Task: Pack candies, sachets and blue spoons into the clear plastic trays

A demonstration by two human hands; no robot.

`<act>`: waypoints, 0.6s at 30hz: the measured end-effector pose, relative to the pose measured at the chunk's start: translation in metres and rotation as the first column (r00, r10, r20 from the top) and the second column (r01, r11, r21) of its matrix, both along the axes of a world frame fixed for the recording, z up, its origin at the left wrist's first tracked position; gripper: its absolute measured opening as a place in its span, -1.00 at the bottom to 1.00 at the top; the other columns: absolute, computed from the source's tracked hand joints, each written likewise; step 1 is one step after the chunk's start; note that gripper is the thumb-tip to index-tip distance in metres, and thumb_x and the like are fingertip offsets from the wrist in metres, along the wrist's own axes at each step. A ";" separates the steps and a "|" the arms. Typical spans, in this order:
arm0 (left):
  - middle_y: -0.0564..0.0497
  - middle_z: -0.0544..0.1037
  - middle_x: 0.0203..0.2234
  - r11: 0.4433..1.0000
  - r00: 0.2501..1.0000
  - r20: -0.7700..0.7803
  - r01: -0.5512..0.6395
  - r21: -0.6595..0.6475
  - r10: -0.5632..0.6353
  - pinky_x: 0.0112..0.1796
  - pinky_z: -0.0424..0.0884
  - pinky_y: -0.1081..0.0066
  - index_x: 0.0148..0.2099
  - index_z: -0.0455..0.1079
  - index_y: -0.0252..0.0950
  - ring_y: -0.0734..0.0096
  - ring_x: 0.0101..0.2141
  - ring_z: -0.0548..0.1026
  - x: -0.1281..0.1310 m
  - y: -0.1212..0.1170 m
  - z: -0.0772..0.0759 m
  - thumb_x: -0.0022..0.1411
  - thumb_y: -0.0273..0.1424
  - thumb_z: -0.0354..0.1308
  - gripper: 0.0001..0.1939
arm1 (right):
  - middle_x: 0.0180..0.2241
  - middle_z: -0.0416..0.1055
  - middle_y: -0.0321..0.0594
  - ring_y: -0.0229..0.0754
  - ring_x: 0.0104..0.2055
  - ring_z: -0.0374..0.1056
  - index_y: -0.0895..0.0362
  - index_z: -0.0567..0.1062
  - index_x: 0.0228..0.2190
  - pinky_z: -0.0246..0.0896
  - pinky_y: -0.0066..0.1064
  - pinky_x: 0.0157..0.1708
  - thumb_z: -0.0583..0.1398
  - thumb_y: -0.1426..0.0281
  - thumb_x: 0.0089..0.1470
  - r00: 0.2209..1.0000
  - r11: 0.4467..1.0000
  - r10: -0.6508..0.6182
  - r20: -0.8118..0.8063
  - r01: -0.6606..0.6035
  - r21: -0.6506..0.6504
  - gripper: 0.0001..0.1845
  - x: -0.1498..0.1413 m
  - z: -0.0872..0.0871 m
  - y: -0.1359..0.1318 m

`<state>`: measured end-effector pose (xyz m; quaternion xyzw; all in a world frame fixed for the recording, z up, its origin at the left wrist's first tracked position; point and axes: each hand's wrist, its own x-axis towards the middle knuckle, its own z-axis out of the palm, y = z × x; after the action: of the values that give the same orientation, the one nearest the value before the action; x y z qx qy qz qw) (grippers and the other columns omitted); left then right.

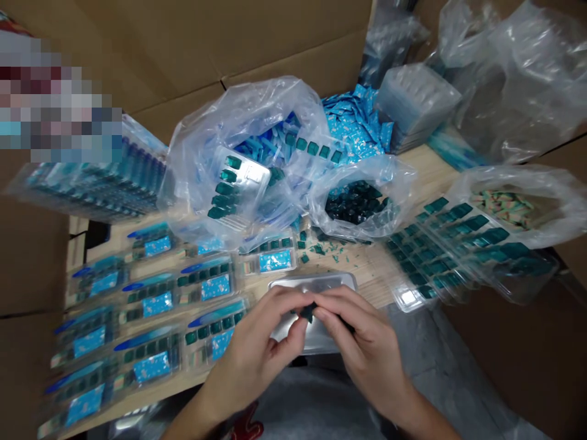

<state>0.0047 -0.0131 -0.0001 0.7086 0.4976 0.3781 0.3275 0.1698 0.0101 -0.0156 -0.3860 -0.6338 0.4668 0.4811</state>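
Observation:
My left hand (268,342) and my right hand (367,342) meet at the front edge of the table. Between their pinched fingertips is a small dark green false nail piece (308,311), partly covered by the fingers. Another dark edge shows under the right fingers, too hidden to name. Directly below both hands lies a shiny clear plastic tray (321,281). Loose green nails and crumbs (321,249) are scattered just behind it. An open plastic bag (398,177) of dark green nails (355,205) stands farther back.
Rows of filled blister packs (151,365) cover the left. Behind them stand stacked packs (101,183) and a large bag (192,146) of blue files. Nail-filled trays (435,263) and a bag of small sticks (509,208) are right; blue packets (358,125) lie at the back.

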 end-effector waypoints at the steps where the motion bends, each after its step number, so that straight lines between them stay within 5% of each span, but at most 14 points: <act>1: 0.06 0.51 -0.17 1.000 1.000 -0.010 0.008 -0.001 -0.008 -0.09 0.44 0.58 0.07 0.31 -0.15 0.52 -0.14 0.51 0.001 -0.001 0.000 0.28 -0.63 0.06 -0.62 | -0.27 0.51 -0.25 -0.27 -0.24 0.46 0.04 0.58 -0.09 0.43 -0.51 -0.24 0.16 0.57 0.22 1.000 1.000 0.012 0.000 -0.012 0.013 -0.69 0.000 -0.001 0.000; 7: 0.08 0.47 -0.21 0.999 0.999 0.042 -0.002 -0.045 0.004 -0.15 0.41 0.61 -0.02 0.32 -0.14 0.53 -0.14 0.47 0.004 0.004 -0.004 0.27 -0.68 -0.03 -0.62 | -0.27 0.46 -0.31 -0.37 -0.24 0.42 0.00 0.59 -0.12 0.36 -0.63 -0.22 0.20 0.55 0.21 0.999 0.999 0.030 -0.032 -0.031 -0.010 -0.72 0.008 -0.004 0.000; 12: 0.04 0.45 -0.22 0.997 0.998 -0.024 0.061 0.042 -0.060 -0.15 0.41 0.56 0.00 0.32 -0.19 0.50 -0.17 0.46 0.002 0.007 -0.007 0.29 -0.63 0.03 -0.69 | -0.26 0.47 -0.32 -0.33 -0.22 0.42 -0.07 0.60 -0.15 0.37 -0.56 -0.20 0.20 0.52 0.21 0.998 0.996 0.035 -0.052 -0.039 -0.081 -0.72 0.011 -0.006 -0.001; 18: 0.04 0.44 -0.25 0.984 0.996 -0.087 0.004 0.181 0.012 -0.19 0.39 0.55 -0.05 0.34 -0.25 0.52 -0.23 0.44 0.005 0.004 -0.009 0.29 -0.65 0.04 -0.74 | -0.46 0.43 -0.42 -0.44 -0.59 0.23 -0.02 0.59 -0.25 0.25 -0.65 -0.55 0.23 0.44 0.20 0.965 0.950 0.061 -0.256 -0.135 -0.282 -0.86 0.006 -0.008 -0.002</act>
<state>0.0097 -0.0095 -0.0093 0.7504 0.4765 0.3909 0.2389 0.1760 0.0084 -0.0231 -0.3612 -0.5110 0.6240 0.4680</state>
